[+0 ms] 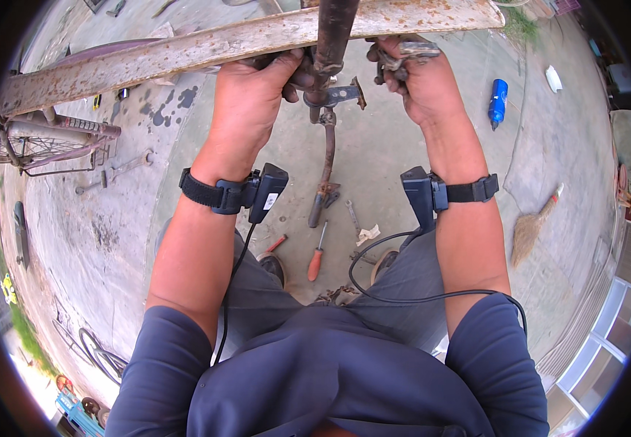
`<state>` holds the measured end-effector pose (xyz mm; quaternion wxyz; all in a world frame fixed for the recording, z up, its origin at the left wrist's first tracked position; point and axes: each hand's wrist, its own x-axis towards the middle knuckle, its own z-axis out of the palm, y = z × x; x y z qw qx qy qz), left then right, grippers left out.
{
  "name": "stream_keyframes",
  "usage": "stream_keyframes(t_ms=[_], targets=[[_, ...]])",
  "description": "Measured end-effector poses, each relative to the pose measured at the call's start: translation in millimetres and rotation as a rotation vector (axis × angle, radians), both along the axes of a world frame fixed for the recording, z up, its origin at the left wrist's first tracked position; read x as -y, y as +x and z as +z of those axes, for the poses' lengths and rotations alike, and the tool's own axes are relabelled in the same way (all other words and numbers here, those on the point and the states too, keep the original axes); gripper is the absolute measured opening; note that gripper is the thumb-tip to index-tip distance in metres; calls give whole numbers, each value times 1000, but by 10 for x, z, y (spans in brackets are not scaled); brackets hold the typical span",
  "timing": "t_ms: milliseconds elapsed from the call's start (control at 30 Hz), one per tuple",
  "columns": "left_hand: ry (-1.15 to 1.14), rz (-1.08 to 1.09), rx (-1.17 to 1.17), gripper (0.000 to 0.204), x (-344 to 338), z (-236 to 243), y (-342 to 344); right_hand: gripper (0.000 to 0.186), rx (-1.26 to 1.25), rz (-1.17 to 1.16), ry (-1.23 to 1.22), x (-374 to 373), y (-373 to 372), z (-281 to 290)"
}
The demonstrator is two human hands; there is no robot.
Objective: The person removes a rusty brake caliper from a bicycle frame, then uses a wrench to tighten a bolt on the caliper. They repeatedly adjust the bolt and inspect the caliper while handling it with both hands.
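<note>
Pipe (339,33): running down the upper middle. With left hand (251,91), curling beside it, perhaps for steadying; cannot tell whether gripping. With right hand (426,86), hovering near bracket (342,95), gripping metal part (419,49), apparently for close handling.

1 head-worn fisheye, facing down, near 2 hands (248,89) (430,86)

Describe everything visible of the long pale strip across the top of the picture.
The long pale strip is a flat, narrow piece, apparently metal, its off-white surface speckled with brown rust. It slants from lower at the left to higher at the right, above the concrete floor. The dark tube crosses in front of it. The left hand is at its lower edge, the right hand farther right; whether either touches it is unclear.
</note>
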<state>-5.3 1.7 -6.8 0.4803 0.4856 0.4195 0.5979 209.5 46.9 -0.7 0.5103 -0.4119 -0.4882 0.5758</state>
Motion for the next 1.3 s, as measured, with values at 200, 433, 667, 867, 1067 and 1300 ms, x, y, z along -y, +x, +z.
stream_keyframes(t_ms=[200,433,667,867,1067,1300], targets=[[15,-4,-11,16,7,15,0,16,-37,-44,-4,-116,251,-4],[9,-10,-13,17,14,26,12,17,243,-177,171,-173,441,48],[-12,6,-21,19,24,114,33,19,224,-360,224,-304,391,29],[-59,10,-26,19,10,171,7,24,437,-367,227,-311,537,208],[-67,20,-24,19,-35,188,-24,23,429,-323,253,-402,673,358],[-55,22,-29,15,-47,232,-31,23,424,-381,315,-498,767,408]])
